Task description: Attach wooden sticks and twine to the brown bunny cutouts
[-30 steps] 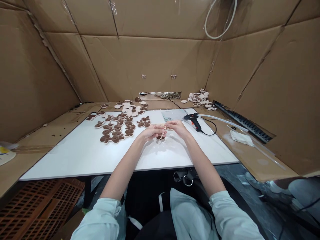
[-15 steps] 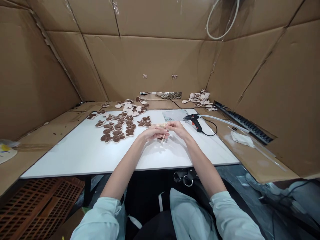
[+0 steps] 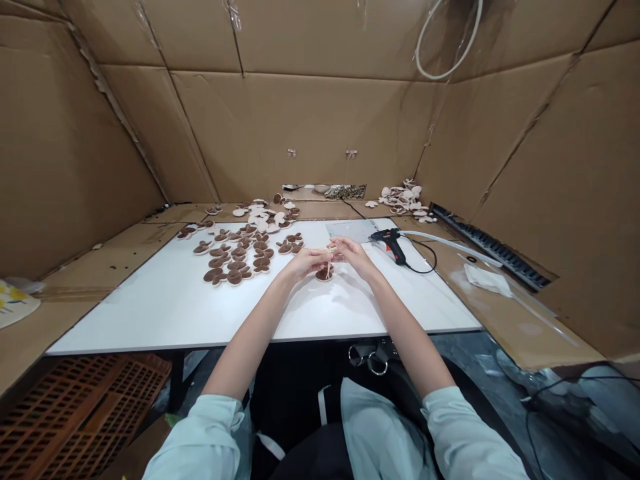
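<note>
Left grip: your left hand (image 3: pixel 306 263) has its fingertips pinched on thin, pale, cord-like strands (image 3: pixel 329 269), just above the smooth white tabletop (image 3: pixel 165 320).
Right grip: your right hand (image 3: pixel 351 253) is just beside the left one, its fingers closed on the same strands.
Strands: they run between your fingertips, with ends hanging down toward you; how they are looped is too small to tell.
Beneath your hands: a flat brown piece with rounded lobes and a pale rim (image 3: pixel 323 274) lies on the tabletop, partly hidden by your left hand and the strands.
Left spread: flat, brown, round-lobed pieces with pale rims (image 3: pixel 235 263) lie close together, to the left of your left hand.
Back left: an overlapping pile of pale and brown flat pieces (image 3: pixel 260 217) sits at the far edge.
Back right: a heap of mostly pale flat pieces (image 3: pixel 403 195) lies near the corner of the brown cardboard walls (image 3: pixel 325 120).
Glue gun: a black glue gun with an orange trigger (image 3: pixel 393 247) lies right of your right hand.
</note>
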A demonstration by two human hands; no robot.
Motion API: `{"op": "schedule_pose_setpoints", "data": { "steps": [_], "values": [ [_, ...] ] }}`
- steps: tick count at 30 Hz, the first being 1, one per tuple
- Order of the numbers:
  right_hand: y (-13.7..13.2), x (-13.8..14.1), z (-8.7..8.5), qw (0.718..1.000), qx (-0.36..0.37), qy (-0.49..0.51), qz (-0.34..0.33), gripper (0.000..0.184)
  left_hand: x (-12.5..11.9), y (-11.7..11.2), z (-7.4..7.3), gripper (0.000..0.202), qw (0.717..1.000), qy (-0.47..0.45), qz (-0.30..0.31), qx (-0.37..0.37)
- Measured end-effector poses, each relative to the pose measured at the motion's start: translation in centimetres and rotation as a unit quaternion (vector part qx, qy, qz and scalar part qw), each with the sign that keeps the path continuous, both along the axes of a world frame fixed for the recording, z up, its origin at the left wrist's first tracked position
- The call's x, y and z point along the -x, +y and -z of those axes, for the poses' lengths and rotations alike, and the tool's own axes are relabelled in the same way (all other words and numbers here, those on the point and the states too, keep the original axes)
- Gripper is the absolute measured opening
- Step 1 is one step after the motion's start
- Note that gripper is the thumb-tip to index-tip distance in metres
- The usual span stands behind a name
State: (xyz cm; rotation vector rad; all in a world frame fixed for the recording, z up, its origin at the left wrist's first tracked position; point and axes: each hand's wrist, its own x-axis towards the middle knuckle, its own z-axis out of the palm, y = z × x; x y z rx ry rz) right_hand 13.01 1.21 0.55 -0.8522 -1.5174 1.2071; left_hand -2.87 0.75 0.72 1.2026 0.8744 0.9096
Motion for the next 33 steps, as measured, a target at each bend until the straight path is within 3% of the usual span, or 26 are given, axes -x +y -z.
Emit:
{"op": "schedule_pose_setpoints", "data": {
  "steps": [5,9,15,22,33],
  "values": [
    [-0.4,0.1,-0.2,0.999,-0.011,-0.041,-0.017,0.031,-0.1,0.3,0.4,0.023,0.997,-0.014,-0.066,-0.033],
    [-0.3,0.4,0.1,1.0,-0.003,-0.019,-0.018,0.032,-0.2,0.1,0.2,0.028,0.993,0.008,-0.105,-0.047],
    [0.0,0.7,0.4,0.999,0.02,0.019,0.023,0.028,-0.5,-0.5,-0.2,0.027,0.996,0.006,-0.08,-0.033],
    [-0.1,0.4,0.1,0.994,0.066,0.048,0.077,0.043,-0.8,-0.8,-0.6,0.035,0.998,-0.018,-0.06,-0.014],
    [-0.2,0.1,-0.2,0.997,0.052,0.021,0.049,0.038,-0.3,-0.2,-0.2,0.033,0.994,0.007,-0.105,-0.031]
  ]
}}
